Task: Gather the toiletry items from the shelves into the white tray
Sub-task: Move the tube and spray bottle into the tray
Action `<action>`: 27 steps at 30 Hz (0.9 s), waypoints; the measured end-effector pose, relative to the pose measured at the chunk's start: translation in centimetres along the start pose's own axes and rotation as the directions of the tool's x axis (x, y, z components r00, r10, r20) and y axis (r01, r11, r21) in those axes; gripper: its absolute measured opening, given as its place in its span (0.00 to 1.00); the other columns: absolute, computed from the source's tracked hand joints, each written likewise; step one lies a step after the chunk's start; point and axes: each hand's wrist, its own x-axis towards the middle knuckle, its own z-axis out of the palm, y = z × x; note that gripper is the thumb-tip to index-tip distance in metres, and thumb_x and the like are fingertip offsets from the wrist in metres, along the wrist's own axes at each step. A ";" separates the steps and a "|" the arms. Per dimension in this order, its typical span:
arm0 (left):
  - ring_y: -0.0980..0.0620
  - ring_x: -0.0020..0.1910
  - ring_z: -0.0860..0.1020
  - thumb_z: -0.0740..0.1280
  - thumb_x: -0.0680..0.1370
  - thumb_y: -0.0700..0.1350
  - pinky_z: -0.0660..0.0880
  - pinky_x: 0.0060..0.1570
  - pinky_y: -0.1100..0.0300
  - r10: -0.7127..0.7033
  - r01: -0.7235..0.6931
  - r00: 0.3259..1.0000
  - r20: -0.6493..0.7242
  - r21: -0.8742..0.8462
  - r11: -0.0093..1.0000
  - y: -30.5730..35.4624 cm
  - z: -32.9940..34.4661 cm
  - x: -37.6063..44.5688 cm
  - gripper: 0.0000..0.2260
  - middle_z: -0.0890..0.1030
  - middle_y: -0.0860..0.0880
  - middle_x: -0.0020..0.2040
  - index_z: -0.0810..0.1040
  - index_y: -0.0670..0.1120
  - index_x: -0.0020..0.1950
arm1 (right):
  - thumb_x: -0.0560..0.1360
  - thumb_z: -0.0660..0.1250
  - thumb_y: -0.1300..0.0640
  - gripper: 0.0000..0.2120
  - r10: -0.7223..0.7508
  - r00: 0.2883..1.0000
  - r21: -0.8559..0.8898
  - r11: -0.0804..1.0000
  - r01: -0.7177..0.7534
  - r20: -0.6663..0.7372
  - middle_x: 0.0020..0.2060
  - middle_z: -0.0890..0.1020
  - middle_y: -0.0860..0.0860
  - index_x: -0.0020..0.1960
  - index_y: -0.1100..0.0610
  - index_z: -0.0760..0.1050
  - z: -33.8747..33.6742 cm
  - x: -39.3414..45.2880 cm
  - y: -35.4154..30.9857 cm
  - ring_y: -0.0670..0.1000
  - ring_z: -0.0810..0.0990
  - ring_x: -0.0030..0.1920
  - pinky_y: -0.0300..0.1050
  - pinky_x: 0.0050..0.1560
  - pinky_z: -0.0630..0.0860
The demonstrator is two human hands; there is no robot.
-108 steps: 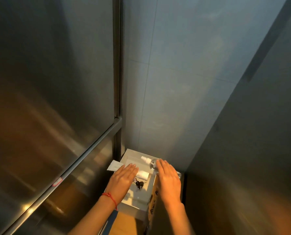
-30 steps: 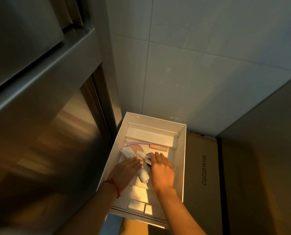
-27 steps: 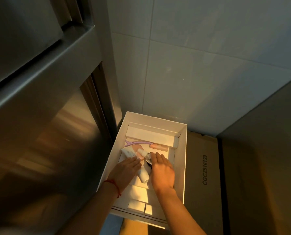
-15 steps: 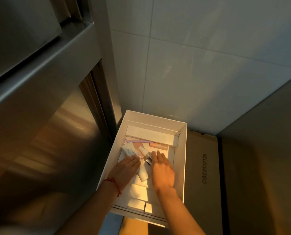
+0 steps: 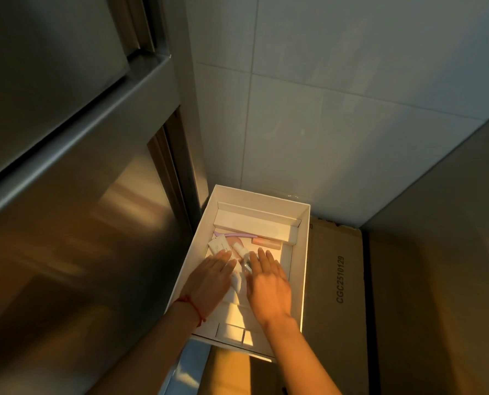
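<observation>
The white tray (image 5: 305, 252) sits low in front of me with cardboard dividers inside. Both palms lie flat, face down, over its middle. My left hand (image 5: 209, 280), with a red string at the wrist, covers white packets, and a white sachet (image 5: 219, 244) sticks out past its fingertips. My right hand (image 5: 269, 286) rests beside it, fingers spread, with a small clear bottle (image 5: 246, 262) showing between the two hands. A pink tube (image 5: 266, 241) and a thin purple stick (image 5: 231, 235) lie further back in the tray. Neither hand grips anything that I can see.
A brushed steel cabinet door (image 5: 66, 195) fills the left side close to the tray. A brown cardboard box (image 5: 337, 280) printed CGC2510129 lies against the tray's right side. A pale tiled wall (image 5: 323, 124) stands behind, and a grey panel (image 5: 451, 223) closes the right.
My view dropped from the wall to the tray early on. Over the last second both hands stay flat on the items, shifting only slightly; the white sachet sticks out a bit more.
</observation>
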 end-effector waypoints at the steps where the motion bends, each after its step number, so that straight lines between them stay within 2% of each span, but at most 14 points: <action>1: 0.50 0.42 0.84 0.84 0.46 0.49 0.80 0.38 0.57 -0.002 0.002 1.000 -0.002 0.001 1.000 0.2 -0.3 -0.1 0.25 0.85 0.46 0.42 0.85 0.43 0.39 | 0.82 0.55 0.53 0.24 -0.006 1.000 0.012 1.000 0.006 -0.020 0.74 0.59 0.56 0.76 0.57 0.57 -0.2 -0.3 -0.1 0.54 0.55 0.75 0.47 0.74 0.50; 4: 0.49 0.43 0.84 0.84 0.46 0.49 0.80 0.37 0.57 -0.036 0.036 0.999 -0.028 0.012 0.999 0.8 -1.2 -0.7 0.25 0.85 0.45 0.43 0.85 0.43 0.40 | 0.81 0.58 0.52 0.22 -0.004 0.996 0.044 0.999 0.008 -0.092 0.72 0.66 0.56 0.73 0.57 0.64 -0.8 -1.3 -0.8 0.55 0.61 0.73 0.49 0.72 0.57; 7: 0.48 0.44 0.84 0.84 0.49 0.48 0.80 0.37 0.57 -0.101 0.100 0.994 -0.042 -0.008 0.995 1.6 -2.2 -1.1 0.26 0.85 0.44 0.45 0.85 0.41 0.43 | 0.81 0.56 0.50 0.22 -0.002 0.994 0.073 0.997 0.010 -0.105 0.72 0.65 0.54 0.74 0.55 0.63 -1.5 -2.3 -1.4 0.54 0.61 0.73 0.47 0.72 0.57; 10: 0.50 0.54 0.81 0.81 0.59 0.50 0.78 0.50 0.59 -0.145 0.145 0.989 -0.026 0.002 0.989 2.2 -3.0 -1.4 0.26 0.82 0.42 0.54 0.83 0.41 0.53 | 0.82 0.53 0.48 0.24 -0.036 0.994 0.076 0.996 0.044 -0.107 0.74 0.62 0.53 0.75 0.55 0.59 -2.0 -3.3 -1.8 0.52 0.57 0.75 0.45 0.73 0.52; 13: 0.51 0.43 0.84 0.84 0.49 0.51 0.80 0.39 0.59 -0.095 0.097 0.993 -0.075 0.022 0.995 2.8 -3.7 -2.2 0.26 0.85 0.46 0.44 0.86 0.44 0.43 | 0.82 0.55 0.49 0.23 -0.059 0.991 0.079 0.995 0.068 -0.118 0.73 0.63 0.54 0.74 0.56 0.61 -2.7 -4.3 -2.4 0.53 0.59 0.74 0.47 0.72 0.52; 15: 0.50 0.41 0.84 0.84 0.48 0.49 0.80 0.36 0.58 -0.079 0.083 0.989 -0.128 0.023 0.996 3.3 -3.9 -2.8 0.26 0.85 0.45 0.43 0.85 0.43 0.42 | 0.81 0.59 0.52 0.22 -0.074 0.984 0.065 0.994 0.085 -0.164 0.71 0.68 0.56 0.72 0.58 0.66 -3.2 -5.1 -2.9 0.55 0.63 0.72 0.50 0.71 0.57; 18: 0.49 0.41 0.84 0.84 0.49 0.47 0.80 0.35 0.57 -0.096 0.101 0.980 -0.172 0.020 0.995 3.8 -4.1 -3.9 0.25 0.85 0.44 0.42 0.85 0.41 0.42 | 0.82 0.55 0.51 0.22 -0.104 0.989 0.063 0.992 0.112 -0.109 0.72 0.64 0.54 0.74 0.56 0.62 -2.9 -6.2 -3.0 0.54 0.60 0.74 0.48 0.73 0.55; 19: 0.49 0.41 0.84 0.84 0.49 0.47 0.80 0.35 0.57 -0.095 0.103 0.978 -0.184 0.030 0.994 3.8 -4.0 -4.3 0.25 0.85 0.44 0.42 0.85 0.41 0.42 | 0.82 0.56 0.51 0.22 -0.112 0.988 0.050 0.992 0.118 -0.103 0.72 0.66 0.55 0.74 0.57 0.63 -2.8 -6.6 -3.2 0.54 0.62 0.73 0.49 0.72 0.57; 20: 0.50 0.41 0.84 0.84 0.48 0.48 0.80 0.34 0.57 -0.091 0.099 0.979 -0.185 0.034 0.995 4.0 -4.0 -4.7 0.25 0.85 0.45 0.42 0.85 0.41 0.42 | 0.80 0.61 0.52 0.22 -0.114 0.986 0.027 0.993 0.118 -0.119 0.69 0.70 0.56 0.71 0.58 0.67 -2.9 -7.0 -3.3 0.55 0.67 0.70 0.50 0.69 0.63; 22: 0.51 0.41 0.84 0.84 0.48 0.50 0.80 0.35 0.57 -0.081 0.088 0.980 -0.180 0.033 0.996 4.5 -4.0 -5.7 0.26 0.85 0.46 0.42 0.85 0.43 0.42 | 0.70 0.75 0.55 0.20 -0.119 0.975 -0.021 0.993 0.117 -0.189 0.57 0.81 0.57 0.60 0.59 0.79 -2.8 -7.9 -3.4 0.56 0.80 0.58 0.50 0.56 0.76; 23: 0.51 0.41 0.84 0.84 0.47 0.51 0.80 0.35 0.57 -0.082 0.089 0.982 -0.171 0.035 0.995 4.8 -4.0 -6.3 0.26 0.85 0.47 0.42 0.85 0.44 0.42 | 0.67 0.76 0.55 0.19 -0.131 0.968 -0.042 0.991 0.125 -0.213 0.53 0.83 0.55 0.56 0.58 0.81 -2.7 -8.4 -3.4 0.54 0.82 0.53 0.48 0.50 0.79; 25: 0.51 0.41 0.84 0.84 0.48 0.51 0.81 0.35 0.56 -0.086 0.093 0.982 -0.170 0.038 0.995 5.2 -3.9 -7.2 0.26 0.85 0.47 0.42 0.85 0.43 0.41 | 0.64 0.76 0.52 0.18 -0.164 0.965 -0.073 0.986 0.152 -0.202 0.51 0.84 0.53 0.53 0.56 0.83 -2.4 -9.3 -3.5 0.52 0.83 0.51 0.45 0.48 0.79; 27: 0.49 0.42 0.84 0.84 0.48 0.50 0.81 0.35 0.54 -0.078 0.083 0.981 -0.178 0.023 0.996 5.5 -3.6 -8.1 0.25 0.85 0.45 0.43 0.85 0.42 0.41 | 0.53 0.84 0.54 0.29 -0.156 0.977 -0.056 0.987 0.149 -0.147 0.50 0.84 0.53 0.52 0.56 0.83 -1.8 -10.0 -3.2 0.52 0.84 0.50 0.44 0.48 0.79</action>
